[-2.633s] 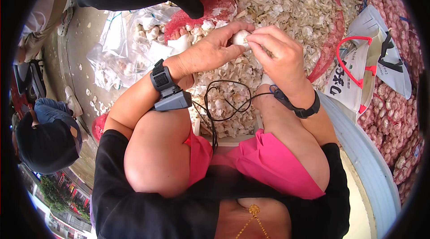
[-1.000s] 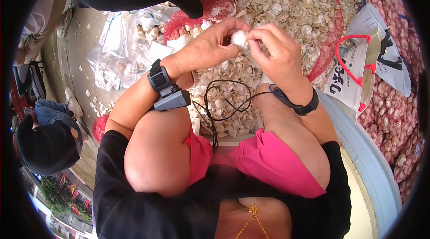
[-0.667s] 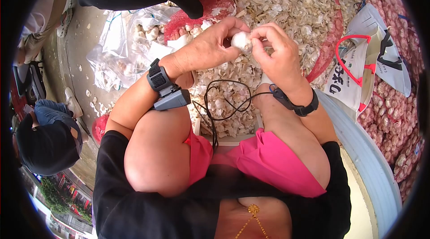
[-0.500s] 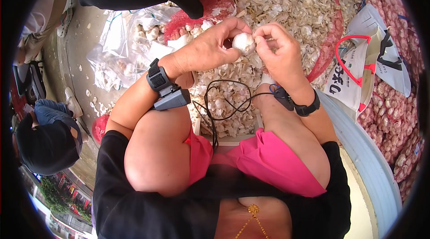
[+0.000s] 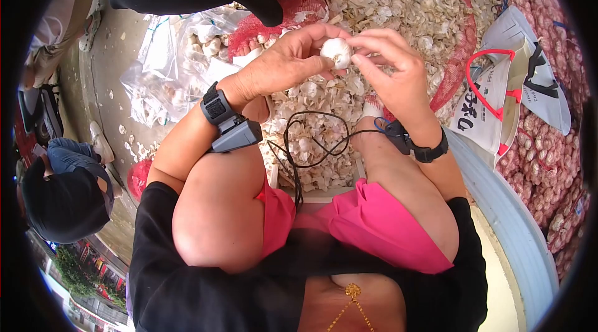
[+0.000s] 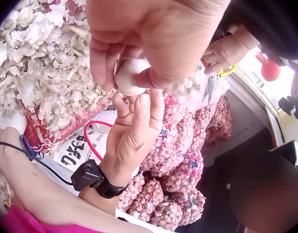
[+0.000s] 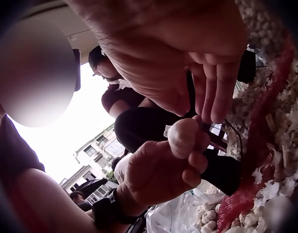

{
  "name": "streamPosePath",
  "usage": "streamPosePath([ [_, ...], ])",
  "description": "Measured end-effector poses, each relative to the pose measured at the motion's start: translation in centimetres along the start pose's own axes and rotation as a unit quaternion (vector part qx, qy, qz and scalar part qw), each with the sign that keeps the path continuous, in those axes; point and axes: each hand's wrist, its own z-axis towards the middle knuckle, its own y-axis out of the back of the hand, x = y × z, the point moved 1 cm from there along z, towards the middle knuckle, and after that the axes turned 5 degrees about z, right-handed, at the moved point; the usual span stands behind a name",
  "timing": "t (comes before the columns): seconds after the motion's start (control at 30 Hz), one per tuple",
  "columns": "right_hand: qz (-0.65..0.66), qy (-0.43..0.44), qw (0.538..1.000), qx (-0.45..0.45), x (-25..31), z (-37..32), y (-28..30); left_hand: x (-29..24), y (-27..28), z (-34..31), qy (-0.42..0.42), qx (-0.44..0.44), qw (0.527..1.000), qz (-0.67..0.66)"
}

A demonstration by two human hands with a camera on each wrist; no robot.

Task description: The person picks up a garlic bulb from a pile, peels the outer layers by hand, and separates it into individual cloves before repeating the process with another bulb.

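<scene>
In the head view a white garlic bulb (image 5: 337,52) is in the left hand (image 5: 283,61), its fingers and thumb curled round the sides. The right hand (image 5: 402,73) is at the bulb's right side, thumb and fingers apart, tips at or touching its edge. The left wrist view shows the bulb (image 6: 132,76) between thumb and fingers of the left hand (image 6: 151,34), with the right hand (image 6: 134,131) just below. In the right wrist view the right hand (image 7: 183,58) hangs over the bulb (image 7: 183,138), gripped by the left hand (image 7: 158,170).
Garlic skins (image 5: 398,2) heap beyond the hands and between the legs. Clear plastic bags (image 5: 156,76) with bulbs lie left; a white bag with red handles (image 5: 489,101) and red net sacks (image 5: 536,164) stand right. A black cable (image 5: 317,161) hangs between the knees. Other people are nearby.
The left hand has turned the bulb so its end faces upward. The right thumb and fingers, pinched together at the bulb's edge before, have spread apart beside it.
</scene>
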Motion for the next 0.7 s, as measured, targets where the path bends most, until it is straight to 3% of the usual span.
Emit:
streamPosePath([
  [0.07,-0.144,0.137,0.980,0.022,-0.3,-0.1,-0.1,-0.3,0.0,-0.2,0.022,0.006,1.000,0.021],
  [0.2,-0.195,0.195,0.961,0.020,0.0,0.0,-0.3,0.4,0.2,-0.1,-0.004,0.008,0.999,0.039],
  [0.27,-0.224,0.247,0.943,0.025,0.0,0.1,-0.5,-0.2,0.0,-0.1,0.030,0.006,0.996,0.081],
  [0.4,-0.213,0.227,0.950,0.028,0.0,0.0,-0.9,0.0,0.0,-0.3,0.032,-0.003,0.996,0.086],
  [0.6,-0.289,0.263,0.920,0.025,-0.2,0.1,-1.1,0.0,-0.2,-0.2,0.033,-0.018,0.997,0.074],
  [0.7,-0.266,0.204,0.942,0.033,-0.4,-0.1,-1.0,-0.1,-0.2,-0.2,0.041,-0.006,0.998,0.057],
])
